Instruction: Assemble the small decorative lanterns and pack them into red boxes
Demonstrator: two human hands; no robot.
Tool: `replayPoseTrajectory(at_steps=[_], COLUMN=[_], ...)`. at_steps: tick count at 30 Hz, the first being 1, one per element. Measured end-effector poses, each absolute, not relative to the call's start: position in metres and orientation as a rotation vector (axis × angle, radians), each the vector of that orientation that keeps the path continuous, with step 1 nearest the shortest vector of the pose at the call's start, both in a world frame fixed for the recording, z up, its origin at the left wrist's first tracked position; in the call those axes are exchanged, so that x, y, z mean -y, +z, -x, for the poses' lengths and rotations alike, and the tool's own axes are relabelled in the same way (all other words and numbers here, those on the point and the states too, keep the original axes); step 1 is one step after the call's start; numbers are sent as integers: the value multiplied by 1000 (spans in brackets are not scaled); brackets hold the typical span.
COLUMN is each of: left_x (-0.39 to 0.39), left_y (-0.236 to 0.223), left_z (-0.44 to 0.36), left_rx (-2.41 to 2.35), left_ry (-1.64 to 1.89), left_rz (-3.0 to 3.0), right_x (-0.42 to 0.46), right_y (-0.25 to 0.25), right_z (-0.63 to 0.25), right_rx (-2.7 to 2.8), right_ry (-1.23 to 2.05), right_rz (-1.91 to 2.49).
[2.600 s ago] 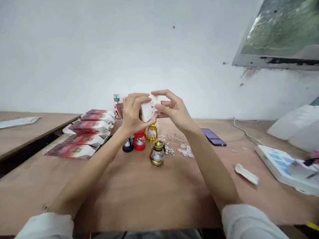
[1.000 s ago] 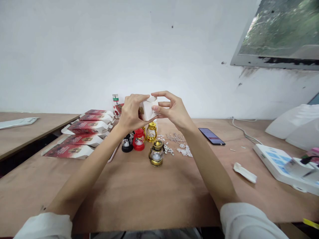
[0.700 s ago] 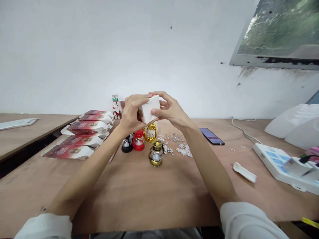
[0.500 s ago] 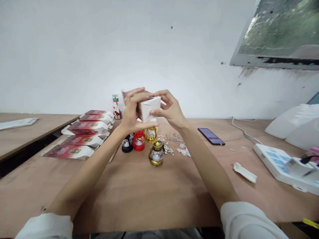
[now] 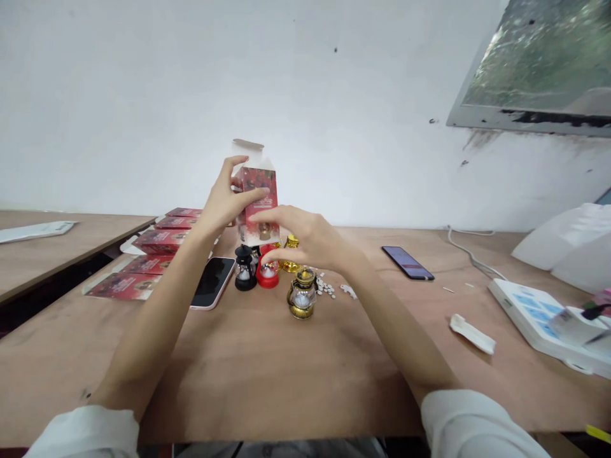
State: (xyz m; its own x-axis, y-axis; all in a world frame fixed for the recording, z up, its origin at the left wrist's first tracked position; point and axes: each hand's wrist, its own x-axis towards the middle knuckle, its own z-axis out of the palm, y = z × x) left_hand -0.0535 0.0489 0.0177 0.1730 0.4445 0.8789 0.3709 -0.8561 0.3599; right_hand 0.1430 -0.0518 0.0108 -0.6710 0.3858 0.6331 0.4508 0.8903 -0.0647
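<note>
My left hand grips a red printed carton, held upright above the table with its white top flaps open. The fingers of my right hand are spread and overlap the carton's lower front; whether they touch it is unclear. Below stand several miniature lanterns: a black lantern, a red lantern, a shiny gold lantern partly behind my right hand, and an antique-gold lantern nearest me. Small white discs lie beside the antique-gold one.
Several flat-lying red cartons are lined up at the left, near a pink-edged phone. Rightward lie another phone, a white strip and a power strip with cables. A wall rises behind the table.
The carton has turned from lying with its closed white end facing me to upright with open flaps on top. My right hand has come off that end and moved lower.
</note>
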Motion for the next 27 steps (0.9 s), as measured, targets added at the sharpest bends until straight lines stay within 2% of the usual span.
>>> replayPoseTrajectory(at_steps=[4, 8, 10, 16, 19, 21, 27], left_x=[-49, -42, -41, -46, -43, -38, -20], left_y=[17, 16, 13, 3, 0, -2, -6], left_z=[55, 49, 43, 26, 22, 18, 2], left_rx=[-800, -814, -787, -770, -790, -783, -723], left_ry=[1929, 2068, 2102, 2263, 2268, 2193, 1901], left_rz=[-2327, -2295, -2300, -2342, -2430, -2494, -2671], right_x=[57, 43, 35, 34, 44, 49, 40], right_y=[20, 12, 7, 12, 24, 29, 30], right_z=[-162, -165, -159, -163, -179, -187, -185], right_rx=[2479, 2811, 2931, 2943, 2698, 2426, 1694], right_ry=[122, 298, 347, 383, 631, 679, 406], right_rz=[886, 1332, 1411, 1131, 792, 620, 646])
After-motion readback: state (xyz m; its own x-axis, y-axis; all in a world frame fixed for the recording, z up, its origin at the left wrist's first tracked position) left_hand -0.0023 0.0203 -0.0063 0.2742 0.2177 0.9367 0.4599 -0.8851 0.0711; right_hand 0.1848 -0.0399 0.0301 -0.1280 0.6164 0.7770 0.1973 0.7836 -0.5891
